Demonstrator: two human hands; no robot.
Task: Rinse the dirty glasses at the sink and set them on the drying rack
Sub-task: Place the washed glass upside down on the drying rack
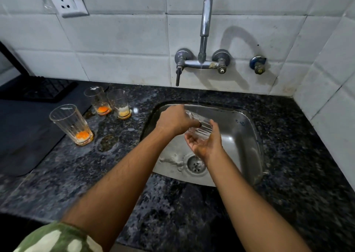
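Over the steel sink (pixel 244 128) I hold a clear ribbed glass (pixel 199 125) on its side, under the thin stream of water from the tap (pixel 205 15). My left hand (pixel 176 120) grips the glass from above at its left end. My right hand (pixel 206 142) cups it from below, palm up. On the counter to the left stand three dirty glasses: a near one (pixel 72 124) with orange residue, a far one (pixel 98 99) with orange residue, and one (pixel 120 103) with pale yellow dregs.
A dark drying mat (pixel 23 136) lies on the black granite counter (pixel 172 213) at the far left, with a dark ribbed rack (pixel 38 90) behind it. The drain (pixel 196 164) sits below my hands. A wet patch (pixel 108 143) marks the counter. White tiled walls close the back and right.
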